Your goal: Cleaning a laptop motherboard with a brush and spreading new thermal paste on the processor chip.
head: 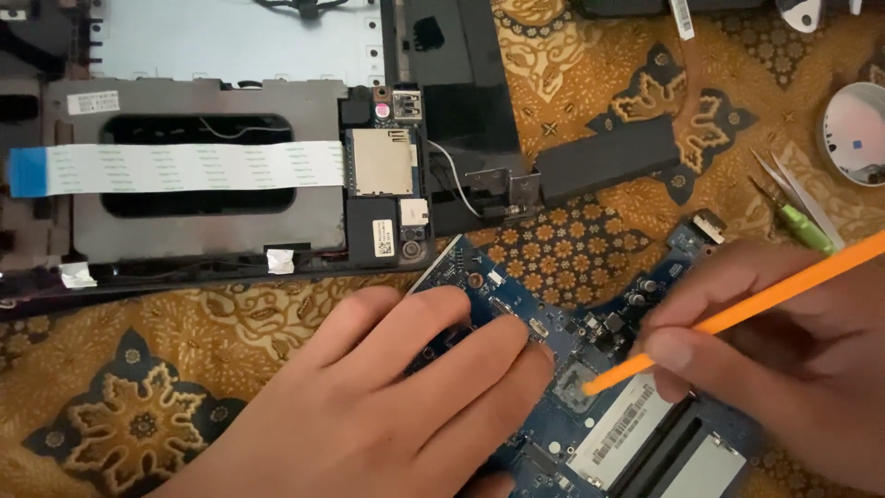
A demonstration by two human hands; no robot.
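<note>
The left hand (387, 406) lies flat with its fingers spread and extended, pressing down on the near-left part of a blue printed circuit board (599, 387) that rests on a brown and gold patterned cloth (166, 369). It grips nothing; its fingertips simply rest on the board's surface. The right hand (784, 350) is closed in a pen-like pinch around a slim orange plastic stick (737, 314), whose tip touches a small square grey chip (576, 385) on the board, just beyond the left fingertips. Close below the stick's tip, silver slots with a white label run across the board. Beyond the left hand sits an opened black laptop base (203, 166) with a flat white ribbon cable (184, 168) lying across it. Past the right hand lie green-handled metal tweezers (800, 221), and farther out to that side stands a round white container (857, 134), partly cut off by the picture's edge. A black rectangular bar (604, 157) rests on the cloth between the laptop base and the tweezers.
</note>
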